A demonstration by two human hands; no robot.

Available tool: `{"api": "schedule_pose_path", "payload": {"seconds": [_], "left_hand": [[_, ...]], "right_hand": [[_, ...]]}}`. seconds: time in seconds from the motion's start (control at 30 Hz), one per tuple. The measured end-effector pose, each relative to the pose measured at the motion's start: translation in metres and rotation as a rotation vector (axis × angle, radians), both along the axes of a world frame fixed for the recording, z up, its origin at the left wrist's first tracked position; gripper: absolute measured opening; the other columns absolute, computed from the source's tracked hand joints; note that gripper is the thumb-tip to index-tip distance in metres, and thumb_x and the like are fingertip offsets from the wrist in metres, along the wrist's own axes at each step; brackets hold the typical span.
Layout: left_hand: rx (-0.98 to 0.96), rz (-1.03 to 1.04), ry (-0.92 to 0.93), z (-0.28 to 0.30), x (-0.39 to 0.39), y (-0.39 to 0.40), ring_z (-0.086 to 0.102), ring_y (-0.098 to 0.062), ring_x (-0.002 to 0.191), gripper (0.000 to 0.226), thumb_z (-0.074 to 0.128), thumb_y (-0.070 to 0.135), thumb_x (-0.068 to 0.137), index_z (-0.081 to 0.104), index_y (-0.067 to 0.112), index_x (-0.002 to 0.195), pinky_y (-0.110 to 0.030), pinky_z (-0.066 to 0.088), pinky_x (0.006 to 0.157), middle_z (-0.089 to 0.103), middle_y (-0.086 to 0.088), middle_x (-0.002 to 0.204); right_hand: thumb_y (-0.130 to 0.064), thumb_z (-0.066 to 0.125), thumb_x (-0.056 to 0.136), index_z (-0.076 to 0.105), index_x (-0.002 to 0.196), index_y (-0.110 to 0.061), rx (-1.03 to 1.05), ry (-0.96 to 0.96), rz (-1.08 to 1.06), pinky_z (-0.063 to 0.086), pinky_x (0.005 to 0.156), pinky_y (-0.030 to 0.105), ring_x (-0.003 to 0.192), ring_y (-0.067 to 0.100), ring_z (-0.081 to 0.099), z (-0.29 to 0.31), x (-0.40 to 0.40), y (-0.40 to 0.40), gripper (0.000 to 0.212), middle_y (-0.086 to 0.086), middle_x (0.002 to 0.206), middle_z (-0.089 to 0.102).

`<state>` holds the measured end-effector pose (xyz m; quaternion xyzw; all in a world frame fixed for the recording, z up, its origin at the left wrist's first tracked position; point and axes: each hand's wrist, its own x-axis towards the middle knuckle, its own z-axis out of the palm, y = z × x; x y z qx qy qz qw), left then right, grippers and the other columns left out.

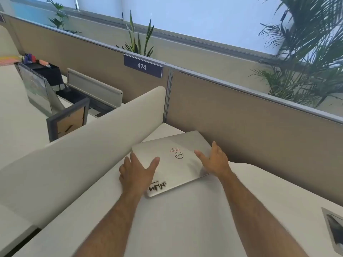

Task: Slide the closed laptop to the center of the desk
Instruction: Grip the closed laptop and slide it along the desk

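A dark sign on the far partition reads "474". The closed laptop carries an upside-down round "DELL" logo mid-lid and a "WMN" sticker at its near left corner; its small red-edged label is unreadable.

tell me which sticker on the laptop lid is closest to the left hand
The black and white lettered sticker at the lid's near corner, right beside the left hand. The small red-bordered label sits farther up the silver laptop, near the round logo.

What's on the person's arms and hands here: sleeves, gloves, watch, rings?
Nothing worn that shows. Left hand and right hand are bare, no gloves, no visible rings. Both forearms are bare down to the frame edge: no sleeves, watch or wristband in view.
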<state>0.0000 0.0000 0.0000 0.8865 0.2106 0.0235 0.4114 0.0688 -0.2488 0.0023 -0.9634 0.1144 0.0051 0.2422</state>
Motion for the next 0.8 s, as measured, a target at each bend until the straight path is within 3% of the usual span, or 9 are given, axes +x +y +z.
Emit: {"api": "schedule_pose_path", "payload": {"seconds": [0.17, 0.3, 0.53, 0.8], "left_hand": [[-0.197, 0.132, 0.025, -0.006, 0.015, -0.006, 0.033, -0.038, 0.135, 0.087, 0.064, 0.068, 0.075, 0.039, 0.011, 0.137, -0.051, 0.031, 0.112, 0.048, -0.012, 0.143], [-0.282, 0.147, 0.034, -0.010, 0.023, -0.018, 0.030, -0.037, 0.135, 0.093, 0.070, 0.063, 0.073, 0.034, 0.010, 0.141, -0.053, 0.035, 0.110, 0.044, -0.010, 0.145], [-0.416, 0.357, 0.116, -0.004, 0.046, -0.023, 0.033, -0.040, 0.132, 0.092, 0.067, 0.063, 0.072, 0.034, 0.012, 0.141, -0.053, 0.036, 0.106, 0.042, -0.014, 0.144], [-0.437, 0.411, 0.171, -0.009, 0.049, -0.014, 0.038, -0.041, 0.129, 0.074, 0.068, 0.050, 0.077, 0.047, 0.008, 0.134, -0.050, 0.038, 0.101, 0.043, -0.022, 0.140]], "right_hand": [[-0.073, 0.050, 0.090, 0.030, 0.154, -0.002, 0.045, 0.065, -0.117, 0.033, 0.115, 0.052, 0.144, 0.042, 0.037, -0.006, 0.026, 0.001, 0.097, 0.020, 0.157, 0.041], [-0.077, 0.047, 0.088, 0.040, 0.146, -0.004, 0.046, 0.118, -0.151, 0.034, 0.113, 0.050, 0.140, 0.042, 0.042, -0.013, 0.039, -0.001, 0.094, 0.019, 0.150, 0.049], [-0.070, 0.070, 0.077, 0.045, 0.140, -0.007, -0.015, 0.082, -0.194, 0.037, 0.109, 0.051, 0.138, 0.039, 0.040, -0.020, 0.044, 0.000, 0.093, 0.016, 0.146, 0.050], [-0.061, 0.087, 0.060, 0.054, 0.132, -0.008, 0.137, 0.134, -0.281, 0.043, 0.110, 0.050, 0.132, 0.036, 0.049, -0.014, 0.049, -0.013, 0.096, 0.013, 0.140, 0.056]]}}
